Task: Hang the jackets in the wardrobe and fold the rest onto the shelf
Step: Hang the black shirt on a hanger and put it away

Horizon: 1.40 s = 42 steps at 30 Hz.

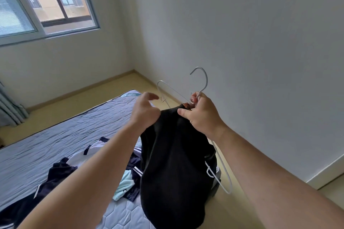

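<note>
A black jacket hangs in mid-air in front of me over the edge of the mattress. A pale metal hanger sticks out of its collar, one arm bare on the left and the other poking out at the lower right. My right hand grips the hanger's neck together with the collar. My left hand has its fingers curled at the jacket's left shoulder, touching the fabric; a firm hold cannot be made out. A pile of other clothes, dark, white and light blue, lies on the mattress.
The grey quilted mattress lies on a beige floor. White walls meet in the corner ahead, and a window is at the upper left. A curtain edge hangs at the far left. No wardrobe is in view.
</note>
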{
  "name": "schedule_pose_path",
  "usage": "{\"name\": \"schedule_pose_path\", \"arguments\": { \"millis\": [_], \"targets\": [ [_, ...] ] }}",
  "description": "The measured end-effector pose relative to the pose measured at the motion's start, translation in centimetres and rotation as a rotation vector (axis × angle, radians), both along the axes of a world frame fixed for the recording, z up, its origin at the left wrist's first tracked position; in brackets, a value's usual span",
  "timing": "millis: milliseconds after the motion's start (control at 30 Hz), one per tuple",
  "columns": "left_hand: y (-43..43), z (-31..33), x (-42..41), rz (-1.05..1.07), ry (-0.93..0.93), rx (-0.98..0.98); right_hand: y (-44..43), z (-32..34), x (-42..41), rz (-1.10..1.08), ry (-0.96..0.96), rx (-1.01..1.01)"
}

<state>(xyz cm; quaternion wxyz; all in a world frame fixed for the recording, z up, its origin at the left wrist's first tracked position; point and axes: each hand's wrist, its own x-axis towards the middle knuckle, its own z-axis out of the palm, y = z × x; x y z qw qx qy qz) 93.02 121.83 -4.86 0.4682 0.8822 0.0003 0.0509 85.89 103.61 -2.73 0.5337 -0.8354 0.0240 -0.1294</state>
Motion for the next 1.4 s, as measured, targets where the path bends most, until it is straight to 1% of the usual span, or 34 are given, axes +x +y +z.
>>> {"name": "schedule_pose_path", "arguments": {
  "millis": [67,100,133,200,233,267,300,367,400,467,500,567,633,700,800,900,967,1067,1200,1300,1400],
  "targets": [
    [-1.4,0.2,-1.3,-0.233,-0.045,-0.125,0.2,-0.5,0.0,-0.005,0.017,-0.005],
    [-1.9,0.2,-1.8,-0.310,-0.083,-0.117,0.2,-0.8,0.0,-0.019,0.024,-0.012],
    [-2.3,-0.1,-2.3,-0.347,-0.142,-0.077,0.1,-1.1,0.0,-0.046,0.027,-0.021],
    [-2.9,-0.9,-3.1,-0.317,-0.287,0.028,-0.3,-1.4,0.1,-0.131,0.022,-0.034],
    [-3.2,-1.3,-3.4,-0.296,-0.318,0.052,-0.6,-1.3,0.2,-0.173,0.016,-0.029],
    [-3.5,-1.8,-3.7,-0.289,-0.290,0.046,-0.8,-1.3,0.3,-0.204,0.010,-0.020],
    [-3.8,-2.2,-4.0,-0.302,-0.210,0.003,-1.1,-1.1,0.4,-0.225,0.005,-0.015],
    [-4.2,-2.9,-4.2,-0.363,-0.032,-0.140,-1.6,-0.8,0.6,-0.248,0.004,-0.014],
    [-4.2,-3.2,-4.3,-0.387,0.005,-0.190,-1.8,-0.7,0.7,-0.256,0.008,-0.010],
    [-4.3,-3.7,-4.6,-0.427,-0.026,-0.212,-2.4,-0.7,0.7,-0.274,0.020,-0.001],
    [-4.4,-3.9,-4.8,-0.450,-0.068,-0.195,-2.6,-0.7,0.6,-0.282,0.027,0.007],
    [-4.8,-4.0,-5.1,-0.495,-0.134,-0.090,-2.9,-0.7,0.6,-0.289,0.041,0.033],
    [-5.6,-3.9,-5.3,-0.532,-0.117,0.062,-3.0,-0.8,0.6,-0.291,0.040,0.044],
    [-6.4,-3.8,-5.5,-0.515,-0.100,0.172,-3.0,-0.9,0.7,-0.290,0.029,0.031],
    [-7.5,-3.7,-5.4,-0.427,-0.154,0.287,-3.2,-0.9,0.8,-0.287,0.017,0.025],
    [-8.5,-3.7,-5.0,-0.426,-0.159,0.382,-3.6,-1.1,0.8,-0.301,0.015,0.010],
    [-8.9,-3.8,-4.5,-0.432,-0.105,0.370,-3.8,-1.2,0.8,-0.318,0.019,0.011],
    [-8.7,-3.5,-2.9,-0.362,0.055,0.224,-4.3,-1.4,0.8,-0.368,0.015,0.010],
    [-8.2,-2.8,-1.0,-0.311,0.139,0.061,-5.0,-1.9,0.8,-0.455,0.011,-0.052],
    [-8.3,-2.4,-0.5,-0.295,0.060,0.018,-5.0,-1.8,1.1,-0.483,-0.005,-0.073],
    [-8.3,-1.8,-0.2,-0.251,-0.125,0.117,-5.3,-1.2,1.5,-0.497,-0.029,-0.066]
  ]
}}
